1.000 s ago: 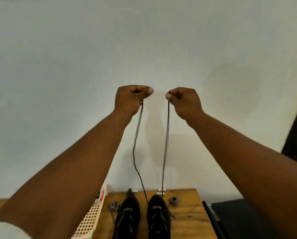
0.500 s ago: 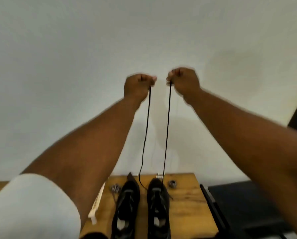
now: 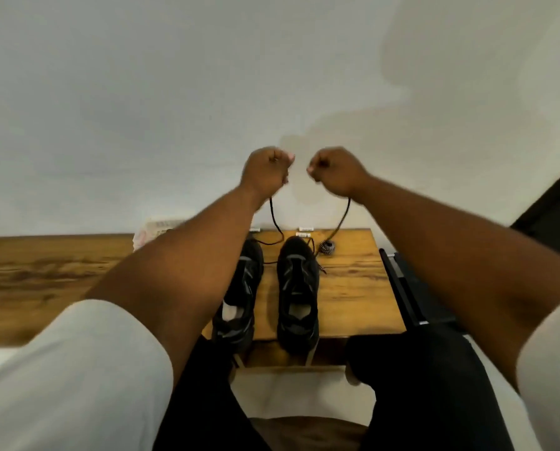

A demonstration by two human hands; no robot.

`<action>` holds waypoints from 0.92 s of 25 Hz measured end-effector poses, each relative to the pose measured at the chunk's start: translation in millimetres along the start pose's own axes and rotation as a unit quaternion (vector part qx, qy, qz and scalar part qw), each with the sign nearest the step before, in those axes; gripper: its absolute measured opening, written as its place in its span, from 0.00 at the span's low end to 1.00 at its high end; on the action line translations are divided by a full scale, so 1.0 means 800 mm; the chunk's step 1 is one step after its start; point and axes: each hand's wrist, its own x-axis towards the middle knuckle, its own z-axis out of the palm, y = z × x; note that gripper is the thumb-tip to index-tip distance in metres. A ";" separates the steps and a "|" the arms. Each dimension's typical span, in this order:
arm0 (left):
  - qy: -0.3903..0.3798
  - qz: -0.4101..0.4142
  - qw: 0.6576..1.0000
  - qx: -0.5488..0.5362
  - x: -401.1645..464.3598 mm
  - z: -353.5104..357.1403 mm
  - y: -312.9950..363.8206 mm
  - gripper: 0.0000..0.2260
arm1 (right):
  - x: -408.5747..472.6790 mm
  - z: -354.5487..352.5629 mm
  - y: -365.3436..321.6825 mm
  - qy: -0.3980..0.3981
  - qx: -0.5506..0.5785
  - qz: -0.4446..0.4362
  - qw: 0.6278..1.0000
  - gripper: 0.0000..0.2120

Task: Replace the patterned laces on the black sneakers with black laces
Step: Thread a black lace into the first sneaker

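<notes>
Wooden table (image 3: 353,288): left arm hides part of left sneaker (image 3: 239,297).

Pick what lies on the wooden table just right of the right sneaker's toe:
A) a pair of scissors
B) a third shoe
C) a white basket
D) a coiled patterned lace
D: a coiled patterned lace sits on the table just beside the right sneaker, near its toe.

Both hands (image 3: 300,172) have dropped lower, leaving the black lace (image 3: 276,222) slack.
</notes>
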 end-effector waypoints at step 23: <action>-0.159 -0.083 0.958 0.224 -0.039 0.054 -0.217 0.10 | -0.072 0.127 0.151 -0.105 -0.176 0.057 0.977 0.10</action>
